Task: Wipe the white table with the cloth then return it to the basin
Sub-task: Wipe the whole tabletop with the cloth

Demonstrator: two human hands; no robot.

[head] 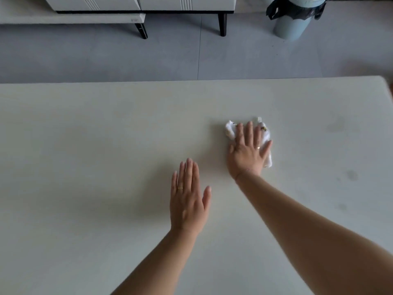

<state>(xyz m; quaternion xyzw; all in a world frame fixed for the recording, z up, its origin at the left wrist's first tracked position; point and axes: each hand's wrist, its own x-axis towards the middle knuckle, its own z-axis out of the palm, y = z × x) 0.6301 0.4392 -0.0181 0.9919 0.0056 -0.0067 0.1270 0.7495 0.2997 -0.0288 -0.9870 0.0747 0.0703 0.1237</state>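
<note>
My right hand (247,151) lies flat on the white cloth (266,138), fingers straight and spread, pressing it onto the white table (85,135) right of the frame's centre. The cloth is bunched, showing past my fingertips and along the hand's right edge. My left hand (188,199) rests palm down on the bare tabletop, lower and to the left, fingers straight and together, holding nothing. Faint dull marks show on the table at the right. Beyond the far edge stand a pale cabinet (138,3) on dark legs, upper left, and a bin (293,20) with a black liner, upper right.
</note>
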